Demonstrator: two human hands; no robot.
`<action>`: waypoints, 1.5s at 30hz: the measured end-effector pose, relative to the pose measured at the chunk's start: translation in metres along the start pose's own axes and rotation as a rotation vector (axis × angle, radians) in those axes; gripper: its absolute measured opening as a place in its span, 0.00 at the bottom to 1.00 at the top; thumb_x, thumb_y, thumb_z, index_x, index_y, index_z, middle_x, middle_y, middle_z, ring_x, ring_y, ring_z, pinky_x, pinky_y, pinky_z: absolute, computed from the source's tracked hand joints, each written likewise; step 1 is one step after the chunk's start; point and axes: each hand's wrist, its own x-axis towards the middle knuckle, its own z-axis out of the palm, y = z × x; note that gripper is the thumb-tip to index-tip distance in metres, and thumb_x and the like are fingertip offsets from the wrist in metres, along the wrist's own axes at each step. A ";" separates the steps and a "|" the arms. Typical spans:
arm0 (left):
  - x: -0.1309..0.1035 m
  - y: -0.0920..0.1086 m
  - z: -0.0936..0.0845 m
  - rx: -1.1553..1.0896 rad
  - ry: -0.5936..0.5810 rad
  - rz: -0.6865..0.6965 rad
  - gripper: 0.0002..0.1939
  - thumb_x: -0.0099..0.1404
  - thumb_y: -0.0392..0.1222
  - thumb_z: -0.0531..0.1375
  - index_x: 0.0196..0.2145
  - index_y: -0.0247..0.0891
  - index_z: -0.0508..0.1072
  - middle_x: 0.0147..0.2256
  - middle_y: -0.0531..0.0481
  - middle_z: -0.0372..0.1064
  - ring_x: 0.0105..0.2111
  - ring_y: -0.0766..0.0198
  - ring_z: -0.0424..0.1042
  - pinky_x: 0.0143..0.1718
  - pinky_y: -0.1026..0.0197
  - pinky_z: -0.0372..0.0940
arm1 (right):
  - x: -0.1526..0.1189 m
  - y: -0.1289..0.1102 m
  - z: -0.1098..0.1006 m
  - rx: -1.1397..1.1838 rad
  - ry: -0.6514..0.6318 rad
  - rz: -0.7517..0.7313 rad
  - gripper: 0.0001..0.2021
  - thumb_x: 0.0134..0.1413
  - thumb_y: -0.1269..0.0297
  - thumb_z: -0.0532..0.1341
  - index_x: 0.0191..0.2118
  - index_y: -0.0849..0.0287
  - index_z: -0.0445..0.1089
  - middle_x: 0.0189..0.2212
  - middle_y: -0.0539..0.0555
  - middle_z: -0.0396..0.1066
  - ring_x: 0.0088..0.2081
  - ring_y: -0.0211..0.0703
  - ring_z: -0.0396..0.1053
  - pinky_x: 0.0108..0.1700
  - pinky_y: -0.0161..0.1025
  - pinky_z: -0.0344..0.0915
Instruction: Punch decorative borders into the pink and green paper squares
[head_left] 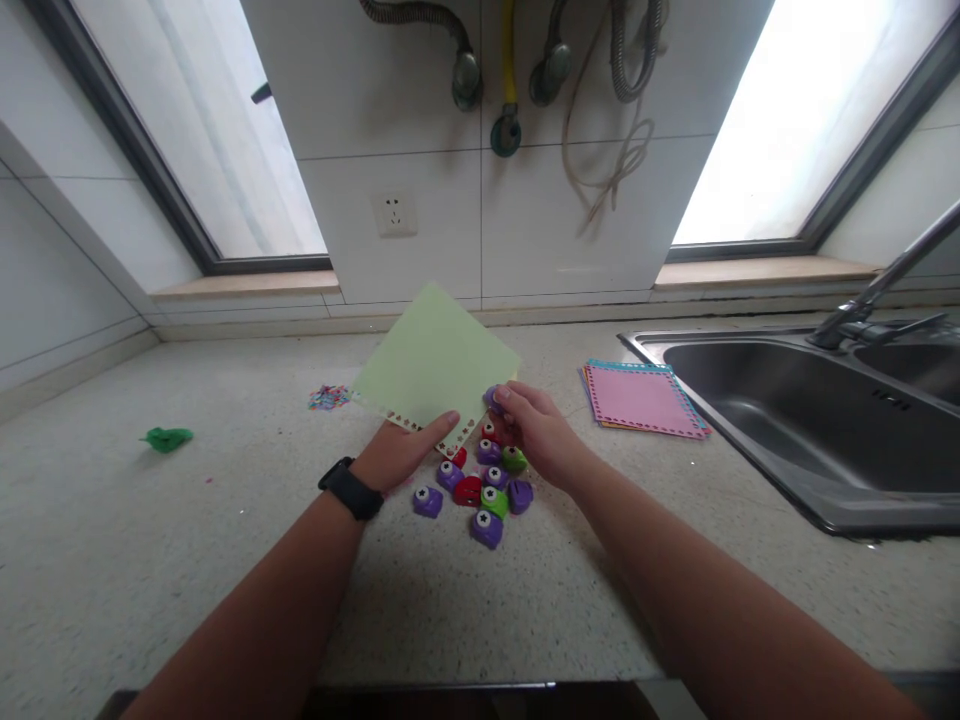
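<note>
A light green sheet of paper [435, 365] is tilted above the counter, with small punched holes along its near-left edge and part of its near-right edge. My left hand [405, 447] grips its near corner, thumb on top and fingers hidden beneath. On the sheet's right edge sits a purple craft punch [493, 399], pinched in my right hand [534, 425]. Below the paper lie several small punches in purple [487, 528], red [467, 491] and green [493, 501], some partly hidden by the sheet and my right hand.
A stack of punched sheets, pink on top [641, 398], lies to the right, beside the steel sink [750, 430]. Colourful paper bits [328, 397] are left of the green sheet. A crumpled green item [166, 438] rests at the far left. The tiled wall [555, 220] stands behind.
</note>
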 end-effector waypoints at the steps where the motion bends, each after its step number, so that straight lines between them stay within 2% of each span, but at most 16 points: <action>1: 0.000 0.000 0.000 0.022 -0.014 0.002 0.22 0.60 0.49 0.66 0.51 0.40 0.75 0.42 0.43 0.79 0.54 0.50 0.71 0.64 0.46 0.54 | 0.000 0.001 0.000 -0.025 -0.020 0.008 0.20 0.54 0.47 0.64 0.27 0.57 0.61 0.19 0.44 0.58 0.20 0.33 0.54 0.23 0.35 0.49; 7: -0.001 0.002 0.000 0.151 -0.119 0.036 0.25 0.64 0.55 0.62 0.54 0.42 0.73 0.48 0.45 0.78 0.57 0.52 0.69 0.66 0.46 0.52 | -0.001 0.009 0.003 -0.056 -0.055 0.064 0.20 0.56 0.48 0.63 0.26 0.57 0.60 0.19 0.44 0.56 0.21 0.33 0.52 0.23 0.35 0.47; 15: -0.002 -0.001 0.005 0.024 -0.120 0.016 0.27 0.62 0.58 0.62 0.54 0.42 0.74 0.49 0.43 0.77 0.60 0.50 0.66 0.65 0.44 0.53 | -0.002 0.012 0.005 -0.136 -0.075 0.025 0.20 0.58 0.47 0.61 0.25 0.56 0.60 0.18 0.44 0.56 0.19 0.33 0.51 0.21 0.35 0.45; 20: -0.001 0.000 0.004 0.059 -0.125 0.022 0.25 0.63 0.58 0.62 0.53 0.43 0.75 0.49 0.44 0.77 0.60 0.50 0.65 0.66 0.44 0.49 | -0.002 0.013 0.005 -0.151 -0.083 0.027 0.20 0.58 0.47 0.61 0.26 0.56 0.60 0.18 0.45 0.57 0.20 0.33 0.52 0.21 0.35 0.45; 26: -0.001 -0.001 0.004 -0.006 -0.165 0.000 0.24 0.63 0.56 0.62 0.54 0.44 0.74 0.51 0.44 0.76 0.58 0.50 0.68 0.63 0.42 0.55 | -0.003 0.008 0.008 -0.150 -0.067 0.031 0.20 0.56 0.47 0.62 0.25 0.57 0.60 0.18 0.44 0.56 0.19 0.32 0.51 0.21 0.35 0.45; 35: -0.001 -0.002 0.005 0.026 -0.144 -0.008 0.24 0.63 0.58 0.62 0.51 0.44 0.76 0.48 0.44 0.78 0.59 0.50 0.67 0.65 0.42 0.53 | -0.003 0.008 0.007 -0.153 -0.072 0.021 0.19 0.58 0.49 0.61 0.26 0.56 0.59 0.17 0.44 0.55 0.19 0.32 0.50 0.21 0.35 0.44; 40: -0.002 0.000 0.006 0.059 -0.140 0.034 0.23 0.64 0.58 0.61 0.51 0.44 0.76 0.47 0.45 0.78 0.61 0.51 0.64 0.67 0.43 0.48 | -0.003 0.008 0.008 -0.155 -0.083 0.014 0.19 0.59 0.50 0.61 0.25 0.56 0.59 0.17 0.44 0.55 0.19 0.32 0.50 0.21 0.36 0.44; 45: -0.001 0.001 0.006 0.044 -0.151 0.044 0.20 0.65 0.57 0.60 0.49 0.45 0.77 0.46 0.46 0.79 0.61 0.53 0.64 0.67 0.45 0.50 | -0.002 0.008 0.008 -0.166 -0.078 0.015 0.19 0.59 0.49 0.61 0.26 0.56 0.60 0.18 0.44 0.55 0.19 0.32 0.50 0.21 0.35 0.44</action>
